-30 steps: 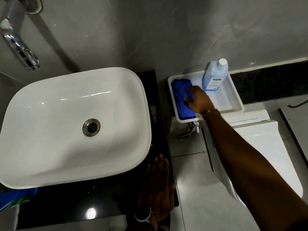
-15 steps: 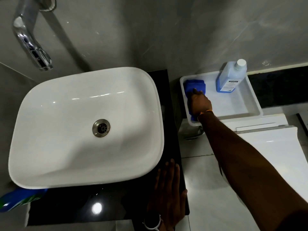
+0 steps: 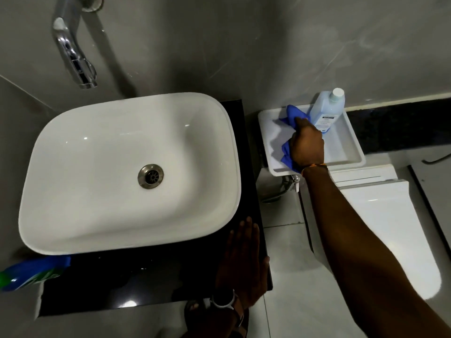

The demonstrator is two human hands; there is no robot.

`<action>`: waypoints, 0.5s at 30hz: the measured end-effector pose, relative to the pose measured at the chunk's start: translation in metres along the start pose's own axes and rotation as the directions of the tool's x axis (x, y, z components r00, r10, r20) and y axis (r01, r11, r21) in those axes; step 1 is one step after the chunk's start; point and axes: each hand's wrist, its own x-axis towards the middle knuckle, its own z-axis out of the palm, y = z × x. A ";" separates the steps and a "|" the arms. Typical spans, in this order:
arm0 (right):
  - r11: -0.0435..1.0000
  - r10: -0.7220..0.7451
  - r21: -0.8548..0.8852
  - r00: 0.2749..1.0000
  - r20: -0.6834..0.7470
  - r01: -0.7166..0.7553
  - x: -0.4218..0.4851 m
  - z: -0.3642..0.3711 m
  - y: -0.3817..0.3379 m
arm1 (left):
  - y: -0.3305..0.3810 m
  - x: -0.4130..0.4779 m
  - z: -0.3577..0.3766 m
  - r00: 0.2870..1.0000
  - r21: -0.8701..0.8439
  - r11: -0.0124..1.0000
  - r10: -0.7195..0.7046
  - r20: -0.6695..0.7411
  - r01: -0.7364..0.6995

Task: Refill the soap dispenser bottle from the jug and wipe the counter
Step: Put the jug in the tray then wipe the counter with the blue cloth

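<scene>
Place: we see a bathroom.
Basin: white washbasin (image 3: 97,196) on a black counter (image 3: 151,281), chrome wall tap (image 3: 73,54) above.
Toilet: white toilet (image 3: 390,230) just beside the counter.

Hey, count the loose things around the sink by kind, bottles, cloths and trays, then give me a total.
Bottles: 2, the jug and the blue-green bottle
Cloths: 1, the blue cloth
Trays: 1, the white tray
Total: 4

A white rounded-rectangle basin (image 3: 109,191) has a round metal drain (image 3: 150,176) at its middle. A chrome tap (image 3: 73,52) juts from the grey wall (image 3: 244,45) above it. To the right, a white toilet (image 3: 385,220) stands on pale floor tiles (image 3: 288,301).
</scene>
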 end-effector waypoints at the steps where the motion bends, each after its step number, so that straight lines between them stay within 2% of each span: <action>1: 1.000 -0.018 0.018 1.000 -0.025 0.018 -0.013 -0.008 -0.005 | 0.000 0.000 0.001 1.000 -0.005 1.000 -0.001 -0.005 0.001; 5: 0.972 -0.139 0.195 0.990 0.011 0.134 -0.089 -0.029 -0.032 | -0.001 0.000 0.000 1.000 -0.007 1.000 0.014 -0.019 -0.014; 9: 0.956 -0.251 0.182 0.962 0.103 0.230 -0.167 -0.030 -0.045 | 0.000 -0.007 -0.012 0.999 -0.044 0.999 0.009 -0.040 -0.011; 13: 0.927 -0.369 0.197 0.865 0.339 0.319 -0.239 -0.002 -0.061 | -0.031 -0.048 -0.019 0.995 -0.051 0.998 -0.044 -0.086 0.040; 15: 0.921 -0.390 0.146 0.847 0.361 0.362 -0.273 0.014 -0.069 | -0.062 -0.078 -0.019 0.990 -0.018 0.997 -0.076 -0.117 0.075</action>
